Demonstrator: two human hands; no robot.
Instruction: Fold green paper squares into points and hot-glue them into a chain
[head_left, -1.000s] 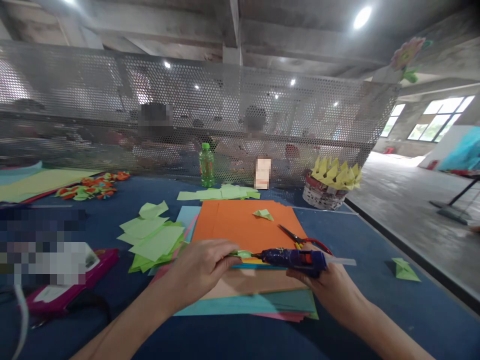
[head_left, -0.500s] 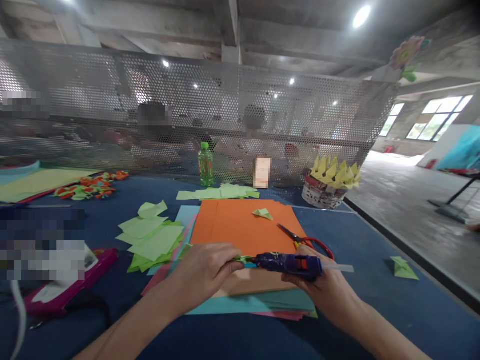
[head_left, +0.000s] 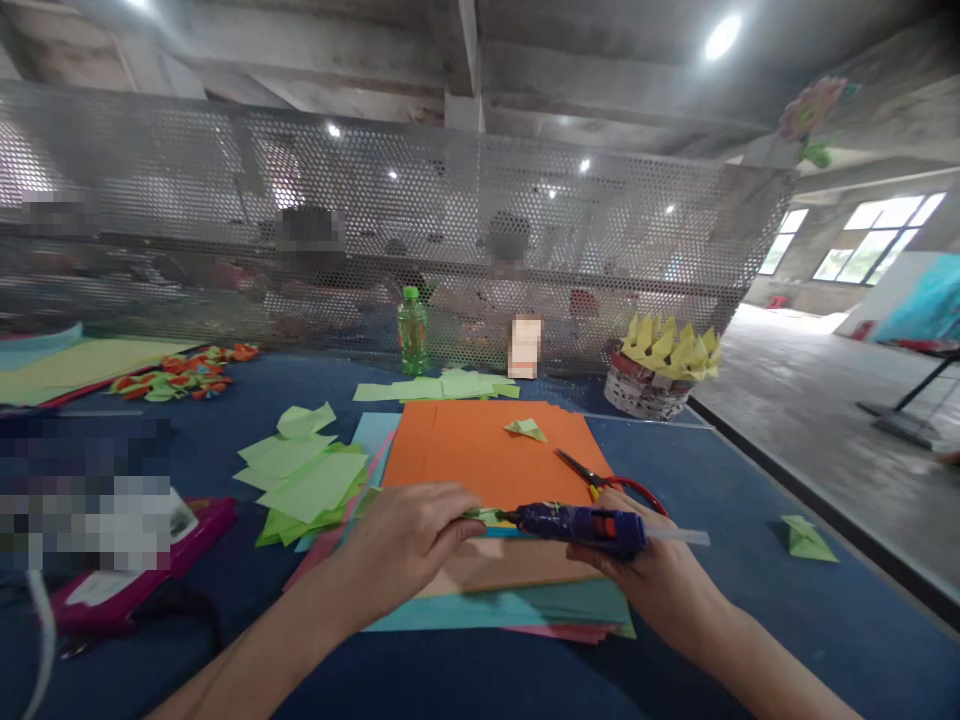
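Green paper [head_left: 490, 516] sits pinched in my left hand [head_left: 421, 528], my right hand [head_left: 646, 562] pointing a glue gun [head_left: 574, 526] at it: likely gluing, next calling for steady aim.

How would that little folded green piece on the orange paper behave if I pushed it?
The folded piece would probably slide easily across the orange paper, being small and apparently paper. Its creases likely stiffen it somewhat, though its raised shape might flatten under a firm press.

The gun [head_left: 579, 526] is smooth, glossy plastic. Sheets [head_left: 480, 450] (and adjacent slips [head_left: 311, 485]) are matt paper. The bottle [head_left: 413, 338] is translucent plastic; the screen [head_left: 615, 230], perforated metal.
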